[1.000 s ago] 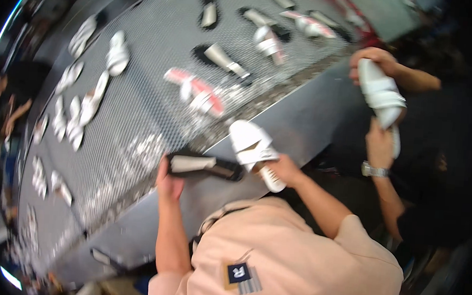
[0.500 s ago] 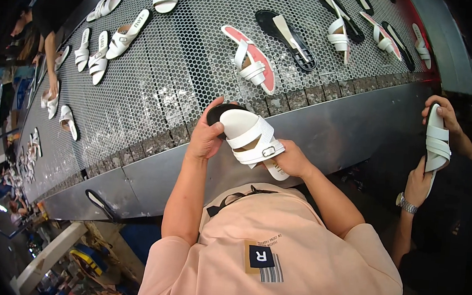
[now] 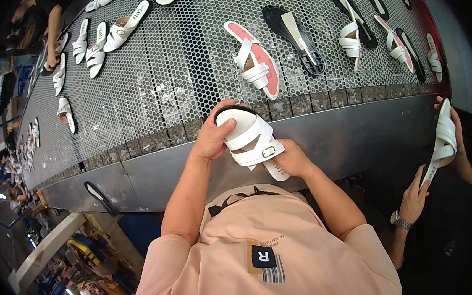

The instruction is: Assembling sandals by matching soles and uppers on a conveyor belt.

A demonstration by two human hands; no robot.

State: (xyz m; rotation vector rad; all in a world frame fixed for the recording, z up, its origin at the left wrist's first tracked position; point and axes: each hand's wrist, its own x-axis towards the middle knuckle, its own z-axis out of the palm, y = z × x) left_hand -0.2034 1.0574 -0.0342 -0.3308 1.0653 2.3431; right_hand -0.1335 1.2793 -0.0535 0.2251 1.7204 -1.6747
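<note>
In front of my chest I hold a white slide sandal (image 3: 252,134) with crossed straps and a small buckle. My left hand (image 3: 213,137) grips its toe end, thumb pressed on the white footbed and fingers wrapped underneath. A black outsole (image 3: 221,112) lies against the sandal's underside and shows as a dark rim around the toe. My right hand (image 3: 294,159) is closed around the heel half, with its fingertips hidden behind the straps. How the outsole lines up at the heel cannot be seen.
A mesh conveyor (image 3: 158,80) carries several white sandals, loose black outsoles (image 3: 295,40) and a pink-bottomed upper (image 3: 260,66). Its metal side panel (image 3: 326,133) runs just beyond my hands. On the right, a co-worker's hands (image 3: 413,201) hold another white sandal (image 3: 445,133); another person reaches in at far left.
The black outsole stuck out past the sandal's toe; now it sits nearly flush beneath it. My left thumb has slid further onto the footbed. The right-hand co-worker's sandal has turned and shifted.
</note>
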